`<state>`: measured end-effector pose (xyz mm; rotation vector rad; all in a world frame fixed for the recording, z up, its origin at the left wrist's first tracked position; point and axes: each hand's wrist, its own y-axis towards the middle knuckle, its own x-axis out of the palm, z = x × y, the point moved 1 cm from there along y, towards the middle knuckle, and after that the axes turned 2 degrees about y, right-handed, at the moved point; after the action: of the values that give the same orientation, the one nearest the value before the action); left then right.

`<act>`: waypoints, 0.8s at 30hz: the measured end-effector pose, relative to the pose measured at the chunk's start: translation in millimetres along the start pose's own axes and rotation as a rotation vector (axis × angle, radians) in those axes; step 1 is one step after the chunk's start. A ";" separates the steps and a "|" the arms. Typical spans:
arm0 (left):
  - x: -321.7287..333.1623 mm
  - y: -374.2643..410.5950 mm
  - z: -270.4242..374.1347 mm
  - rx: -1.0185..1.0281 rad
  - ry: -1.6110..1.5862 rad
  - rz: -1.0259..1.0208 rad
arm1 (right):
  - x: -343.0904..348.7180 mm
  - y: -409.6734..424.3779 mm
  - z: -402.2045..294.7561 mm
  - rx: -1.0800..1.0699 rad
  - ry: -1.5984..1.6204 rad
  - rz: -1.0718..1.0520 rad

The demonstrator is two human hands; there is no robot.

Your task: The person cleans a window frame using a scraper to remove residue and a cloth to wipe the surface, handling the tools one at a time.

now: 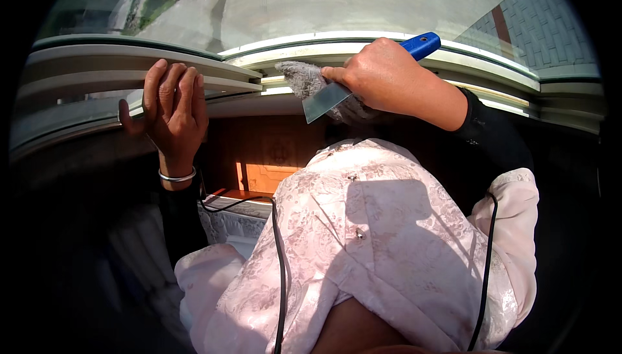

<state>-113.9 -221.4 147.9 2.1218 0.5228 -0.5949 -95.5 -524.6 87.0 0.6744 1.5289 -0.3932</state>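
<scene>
My right hand [384,77] grips a scraper with a blue plastic handle [422,45]. Its flat metal blade [325,102] points down and to the left. A grey, soiled cloth [302,78] is bunched beneath the blade and that hand, over the window track [274,84]; how the fingers hold it underneath is hidden. At the left, my left hand [177,98] lies against the pale frame of a sliding window sash [97,72], thumb spread away from the fingers. It wears a silver bangle [177,177].
Beyond the window glass [301,4] lie a concrete yard and a tiled surface [549,23]. Below the sill stands carved wooden furniture [274,150]. A black cable [279,256] hangs in front of my pink patterned shirt [388,198].
</scene>
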 end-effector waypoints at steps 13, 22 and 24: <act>25.0 -41.4 23.8 -0.103 -0.403 0.199 | 21.9 89.1 -24.2 0.049 0.061 -0.154; 73.1 -145.9 92.9 -0.627 -1.267 -0.197 | -6.5 55.8 -8.0 0.380 0.324 -0.242; 81.8 -160.6 123.8 -0.817 -1.641 -0.479 | -7.9 52.9 -13.5 0.456 0.445 -0.202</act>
<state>-165.8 -221.7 -64.5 0.3111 0.1845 -1.7066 -73.1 -477.2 104.1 1.0140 1.9602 -0.8008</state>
